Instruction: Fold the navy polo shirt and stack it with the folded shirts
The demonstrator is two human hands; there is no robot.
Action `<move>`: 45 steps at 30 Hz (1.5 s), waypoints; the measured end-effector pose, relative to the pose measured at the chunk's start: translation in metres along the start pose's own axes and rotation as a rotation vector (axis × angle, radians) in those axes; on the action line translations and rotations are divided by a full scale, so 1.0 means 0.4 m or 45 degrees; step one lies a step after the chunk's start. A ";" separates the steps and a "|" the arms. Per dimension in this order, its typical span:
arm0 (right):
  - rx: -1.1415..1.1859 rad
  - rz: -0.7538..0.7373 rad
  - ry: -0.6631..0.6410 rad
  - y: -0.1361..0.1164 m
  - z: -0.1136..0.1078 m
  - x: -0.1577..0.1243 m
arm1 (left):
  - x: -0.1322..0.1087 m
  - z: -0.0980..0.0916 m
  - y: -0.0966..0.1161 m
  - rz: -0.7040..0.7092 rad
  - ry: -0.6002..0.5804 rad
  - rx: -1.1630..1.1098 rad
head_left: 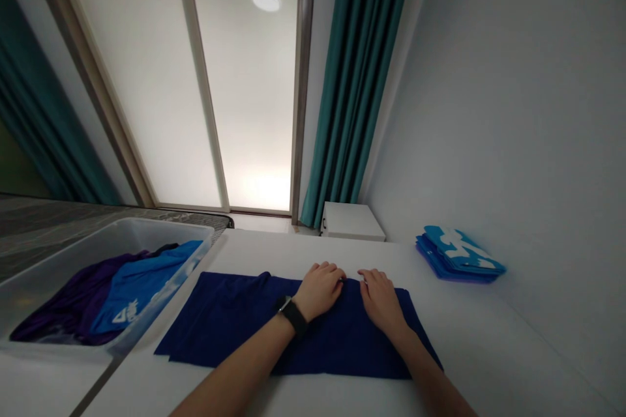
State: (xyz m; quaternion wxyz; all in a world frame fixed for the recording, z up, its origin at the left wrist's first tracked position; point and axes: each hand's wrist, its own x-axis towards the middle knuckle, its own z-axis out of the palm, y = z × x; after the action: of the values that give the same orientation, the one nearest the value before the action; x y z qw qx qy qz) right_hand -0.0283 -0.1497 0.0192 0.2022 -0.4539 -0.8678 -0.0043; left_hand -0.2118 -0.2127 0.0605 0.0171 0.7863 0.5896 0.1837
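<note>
A navy blue garment [235, 319] lies folded into a long, flat strip on the white table, with a small ruck along its far edge. My left hand [320, 288], below a black wristwatch [292, 314], rests over that far edge right of the middle, its fingers curled on the cloth. Just to its right, my right hand [380, 296] bends its fingers at the same edge, thumb and forefinger close to the fabric. Both hands look closed on the cloth, a short gap between them. The fingertips are partly hidden.
At left stands a translucent plastic bin [161, 303] holding purple clothing [63, 303] and a blue garment [141, 283] with white print. A folded stack of blue clothes [460, 254] sits by the wall at right. Beyond the white table [469, 339] is a white cabinet [353, 220].
</note>
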 end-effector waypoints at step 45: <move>0.386 0.000 0.020 0.025 0.013 -0.016 | 0.066 0.005 -0.020 -0.055 -0.335 -0.314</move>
State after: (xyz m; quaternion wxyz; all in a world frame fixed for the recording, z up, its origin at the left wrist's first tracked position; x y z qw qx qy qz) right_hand -0.0189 -0.1477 0.0104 0.2752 -0.4182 -0.8568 0.1233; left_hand -0.2123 -0.1853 0.0637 0.1943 0.7827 0.5720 0.1496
